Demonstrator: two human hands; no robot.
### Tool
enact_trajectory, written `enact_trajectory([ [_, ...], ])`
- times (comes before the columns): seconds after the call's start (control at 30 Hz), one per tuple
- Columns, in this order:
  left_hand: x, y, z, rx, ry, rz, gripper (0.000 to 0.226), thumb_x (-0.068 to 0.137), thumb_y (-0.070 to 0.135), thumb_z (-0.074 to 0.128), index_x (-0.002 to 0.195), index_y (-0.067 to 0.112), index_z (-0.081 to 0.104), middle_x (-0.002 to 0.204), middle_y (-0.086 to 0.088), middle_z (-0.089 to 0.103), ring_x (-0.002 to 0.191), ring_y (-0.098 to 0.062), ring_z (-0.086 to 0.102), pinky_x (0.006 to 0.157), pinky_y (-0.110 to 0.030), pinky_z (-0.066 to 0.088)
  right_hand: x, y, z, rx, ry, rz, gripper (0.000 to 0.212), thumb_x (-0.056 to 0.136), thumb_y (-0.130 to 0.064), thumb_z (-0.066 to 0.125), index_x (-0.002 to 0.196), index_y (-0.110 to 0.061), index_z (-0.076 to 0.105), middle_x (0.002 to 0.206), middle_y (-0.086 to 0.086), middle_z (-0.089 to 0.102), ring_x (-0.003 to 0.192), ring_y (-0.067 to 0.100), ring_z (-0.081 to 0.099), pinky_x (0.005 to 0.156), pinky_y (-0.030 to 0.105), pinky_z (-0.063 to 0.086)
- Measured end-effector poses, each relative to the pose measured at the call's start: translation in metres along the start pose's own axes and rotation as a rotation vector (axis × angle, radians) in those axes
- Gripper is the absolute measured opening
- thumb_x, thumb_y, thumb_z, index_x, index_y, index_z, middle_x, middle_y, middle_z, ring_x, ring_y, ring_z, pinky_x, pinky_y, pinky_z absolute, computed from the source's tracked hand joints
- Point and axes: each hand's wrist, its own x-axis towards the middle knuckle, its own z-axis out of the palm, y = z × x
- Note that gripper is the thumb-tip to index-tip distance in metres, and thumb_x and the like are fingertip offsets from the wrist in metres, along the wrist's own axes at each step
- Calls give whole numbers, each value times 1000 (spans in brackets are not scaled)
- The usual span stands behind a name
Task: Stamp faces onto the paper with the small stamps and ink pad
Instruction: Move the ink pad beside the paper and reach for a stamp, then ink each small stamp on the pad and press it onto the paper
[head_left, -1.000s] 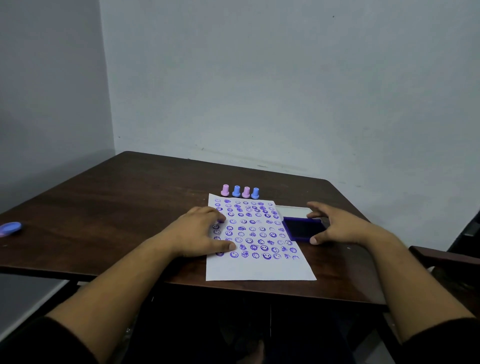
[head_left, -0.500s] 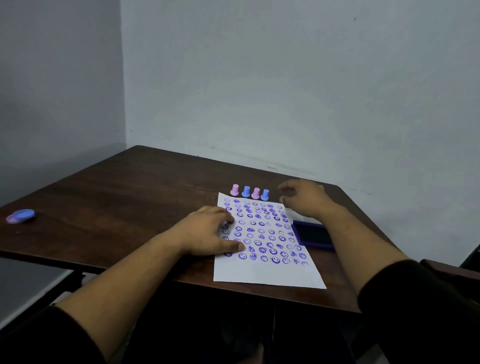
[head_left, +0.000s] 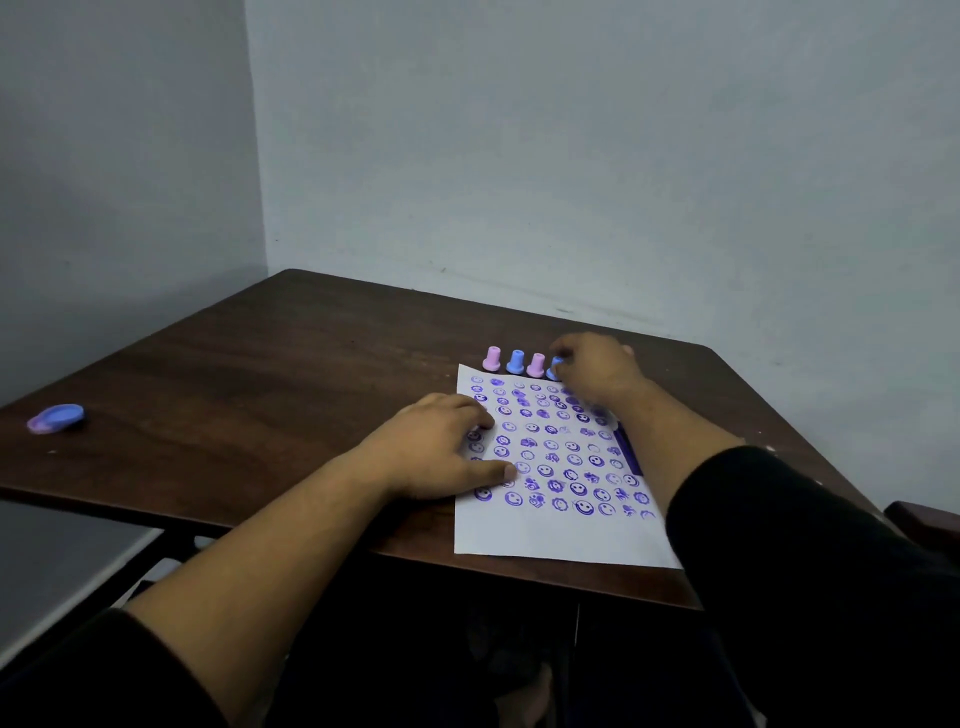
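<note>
A white paper (head_left: 550, 535) covered with rows of purple stamped faces lies on the dark wooden table (head_left: 260, 405). My left hand (head_left: 441, 447) lies flat on the paper's left edge, fingers spread. Behind the paper stands a row of small stamps: a pink stamp (head_left: 491, 358), a blue stamp (head_left: 515, 361), a second pink stamp (head_left: 536, 365) and a rightmost blue stamp (head_left: 554, 368). My right hand (head_left: 597, 364) has its fingertips closed around that rightmost blue stamp, which still stands on the table. Only a purple sliver of the ink pad (head_left: 629, 452) shows beside my right forearm.
A blue and purple oval lid (head_left: 56, 417) lies near the table's left edge. Grey walls meet in a corner behind the table. A dark chair arm (head_left: 924, 519) shows at the right. The table's front edge runs just under the paper's lower margin.
My right hand left the ink pad, swung left across the paper's top and closed on the rightmost blue stamp. The left hand stayed on the paper. The view shifted left.
</note>
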Motion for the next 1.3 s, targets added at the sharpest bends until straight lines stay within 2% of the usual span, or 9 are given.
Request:
enact_trajectory([
  [0.17, 0, 1, 2, -12, 15, -1, 74, 80, 79, 54, 135, 30, 55, 137, 13, 54, 129, -12, 43, 107, -37, 39, 4, -1, 3, -12, 23, -2, 20, 100, -26, 63, 106, -38, 77, 115, -8, 78, 115, 21, 67, 111, 46, 36],
  [0.33, 1, -1, 2, -29, 14, -10, 73, 81, 79, 49, 134, 30, 56, 137, 14, 54, 129, -11, 42, 108, -38, 39, -1, 3, 2, 30, 77, -1, 18, 99, -26, 64, 110, -34, 76, 113, -7, 78, 111, 21, 69, 110, 45, 38],
  [0.5, 3, -4, 5, -53, 37, -5, 56, 92, 68, 45, 131, 30, 59, 134, 14, 57, 128, -11, 43, 107, -38, 38, -21, 17, -15, 190, 147, 40, 3, 94, -29, 71, 95, -32, 70, 97, -10, 79, 98, 20, 72, 103, 46, 51],
  [0.63, 5, -7, 4, -76, 39, 8, 43, 98, 56, 43, 127, 31, 62, 134, 14, 58, 127, -11, 44, 107, -40, 39, -56, 32, -29, 376, 229, 96, 9, 88, -27, 76, 85, -31, 68, 82, -19, 78, 87, 4, 74, 89, 37, 59],
  [0.73, 6, -8, 4, -87, 31, 6, 42, 98, 55, 43, 128, 31, 62, 134, 15, 58, 127, -10, 44, 106, -40, 40, -91, 40, -37, 413, 289, 125, 12, 87, -26, 74, 82, -35, 69, 79, -34, 74, 82, -13, 68, 75, 23, 55],
  [0.87, 6, -8, 5, -88, 44, 8, 41, 98, 53, 46, 127, 31, 63, 134, 15, 59, 127, -10, 44, 107, -39, 40, -135, 48, -42, 426, 376, 151, 13, 89, -24, 74, 83, -35, 71, 89, -26, 76, 91, -5, 68, 70, 19, 47],
  [1.0, 6, -9, 6, -109, 63, 5, 37, 98, 50, 49, 125, 31, 65, 132, 16, 60, 127, -10, 45, 107, -37, 40, -156, 55, -34, 422, 411, 196, 8, 93, -27, 77, 91, -34, 73, 103, -9, 75, 97, 14, 66, 74, 30, 47],
  [1.2, 5, -10, 5, -101, 58, -2, 37, 96, 48, 53, 127, 32, 64, 134, 18, 59, 126, -5, 44, 107, -36, 41, -159, 61, -21, 368, 340, 218, 9, 92, -31, 80, 91, -36, 73, 106, -5, 75, 97, 16, 67, 85, 39, 59],
  [1.3, 4, -9, 4, -99, 56, -5, 39, 93, 48, 57, 129, 33, 63, 134, 18, 59, 125, -5, 44, 106, -35, 42, -159, 62, -19, 361, 331, 210, 10, 90, -33, 81, 88, -38, 72, 102, -6, 75, 94, 16, 68, 84, 37, 59],
])
